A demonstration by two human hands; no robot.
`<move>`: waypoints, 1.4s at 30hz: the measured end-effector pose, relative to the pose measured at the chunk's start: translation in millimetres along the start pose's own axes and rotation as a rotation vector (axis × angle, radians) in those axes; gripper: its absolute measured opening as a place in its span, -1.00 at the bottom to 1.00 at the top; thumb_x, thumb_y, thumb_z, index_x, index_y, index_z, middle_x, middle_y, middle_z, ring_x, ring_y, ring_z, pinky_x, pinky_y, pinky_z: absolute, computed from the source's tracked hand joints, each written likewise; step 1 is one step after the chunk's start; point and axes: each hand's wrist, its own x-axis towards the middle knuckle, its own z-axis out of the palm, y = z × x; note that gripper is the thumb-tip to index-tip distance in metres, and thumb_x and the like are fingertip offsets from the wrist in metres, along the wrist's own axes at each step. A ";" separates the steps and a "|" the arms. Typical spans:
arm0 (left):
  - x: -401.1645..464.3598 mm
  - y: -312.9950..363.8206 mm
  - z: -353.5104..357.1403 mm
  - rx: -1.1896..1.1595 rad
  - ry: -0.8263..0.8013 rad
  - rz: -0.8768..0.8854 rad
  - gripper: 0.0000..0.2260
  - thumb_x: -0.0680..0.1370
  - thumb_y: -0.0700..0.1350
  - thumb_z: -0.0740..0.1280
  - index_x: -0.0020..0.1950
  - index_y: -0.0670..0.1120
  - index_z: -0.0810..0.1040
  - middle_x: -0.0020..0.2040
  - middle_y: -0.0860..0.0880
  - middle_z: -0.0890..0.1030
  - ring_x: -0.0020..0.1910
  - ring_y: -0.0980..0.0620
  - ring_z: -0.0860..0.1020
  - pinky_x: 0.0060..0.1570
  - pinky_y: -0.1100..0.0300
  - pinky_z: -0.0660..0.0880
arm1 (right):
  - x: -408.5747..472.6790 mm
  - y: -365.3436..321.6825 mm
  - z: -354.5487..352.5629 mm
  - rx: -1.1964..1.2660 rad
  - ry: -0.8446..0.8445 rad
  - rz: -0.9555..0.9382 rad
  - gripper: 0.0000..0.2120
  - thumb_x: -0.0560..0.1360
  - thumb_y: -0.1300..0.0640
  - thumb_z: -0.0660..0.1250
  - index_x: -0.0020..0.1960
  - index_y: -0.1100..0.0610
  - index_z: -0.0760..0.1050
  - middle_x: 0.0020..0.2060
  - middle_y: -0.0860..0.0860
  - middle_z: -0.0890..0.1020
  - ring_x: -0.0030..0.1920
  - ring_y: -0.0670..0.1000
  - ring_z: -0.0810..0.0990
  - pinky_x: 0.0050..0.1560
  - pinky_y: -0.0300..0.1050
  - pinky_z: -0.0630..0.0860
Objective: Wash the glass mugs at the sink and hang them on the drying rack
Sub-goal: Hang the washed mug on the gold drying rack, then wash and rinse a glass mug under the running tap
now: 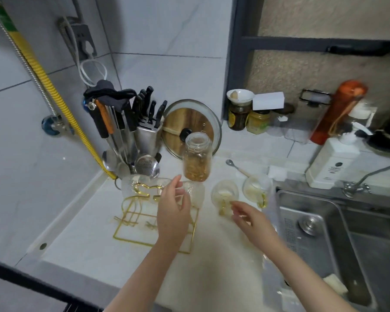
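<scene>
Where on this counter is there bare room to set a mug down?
The near counter, left of and in front of the gold drying rack, is bare. So is the strip between the forearms. It is crowded behind: the jar, two dirty mugs and the spoon fill the stretch toward the sink.

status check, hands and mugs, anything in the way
Left hand open over gold rack. Right hand open, reaching for dirty mug; second mug beside it. Tall jar stands close behind.
</scene>
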 end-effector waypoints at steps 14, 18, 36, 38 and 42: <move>-84.5 -22.6 148.8 0.327 -0.717 -0.255 -0.34 0.46 -0.15 0.40 0.50 -0.08 0.20 0.44 0.00 0.35 0.41 0.02 0.34 0.26 0.39 0.18 | -29.6 123.2 -52.9 -0.041 -0.094 0.256 -0.42 0.52 0.23 0.33 0.49 0.10 0.23 0.45 0.04 0.34 0.41 0.04 0.35 0.42 0.01 0.30; -81.3 -28.9 158.8 0.241 -0.745 -0.277 -0.38 0.41 -0.22 0.45 0.42 -0.02 0.32 0.30 0.07 0.50 0.27 0.07 0.49 0.13 0.37 0.40 | -17.5 127.9 -52.3 0.023 -0.196 0.281 -0.44 0.50 0.37 0.26 0.44 0.06 0.25 0.36 0.02 0.40 0.18 -0.19 0.46 0.07 -0.54 0.39; -76.0 1.1 189.4 -0.198 -0.824 -0.261 -0.34 0.39 -0.18 0.52 0.28 0.32 0.29 0.27 0.18 0.35 0.29 0.28 0.35 0.24 0.30 0.41 | -52.5 138.8 -110.3 0.394 -0.025 0.253 -0.28 0.47 0.39 0.36 0.41 -0.21 0.23 0.32 -0.28 0.40 0.15 -0.42 0.49 -0.01 -0.44 0.50; -79.5 17.3 203.2 -0.261 -0.873 -0.241 -0.35 0.39 -0.16 0.52 0.32 0.27 0.32 0.27 0.15 0.37 0.29 0.28 0.37 0.27 0.26 0.41 | -66.0 138.2 -129.4 0.435 0.031 0.257 -0.29 0.48 0.39 0.35 0.41 -0.20 0.24 0.31 -0.38 0.41 0.15 -0.40 0.50 0.01 -0.45 0.49; -94.4 47.9 231.2 -0.367 -0.939 -0.216 -0.35 0.34 -0.08 0.51 0.37 0.19 0.37 0.29 0.08 0.43 0.28 0.24 0.43 0.29 0.10 0.45 | -92.3 141.3 -160.9 0.514 0.148 0.263 -0.28 0.46 0.40 0.36 0.46 -0.11 0.21 0.35 -0.30 0.40 0.31 -0.31 0.42 0.23 -0.36 0.44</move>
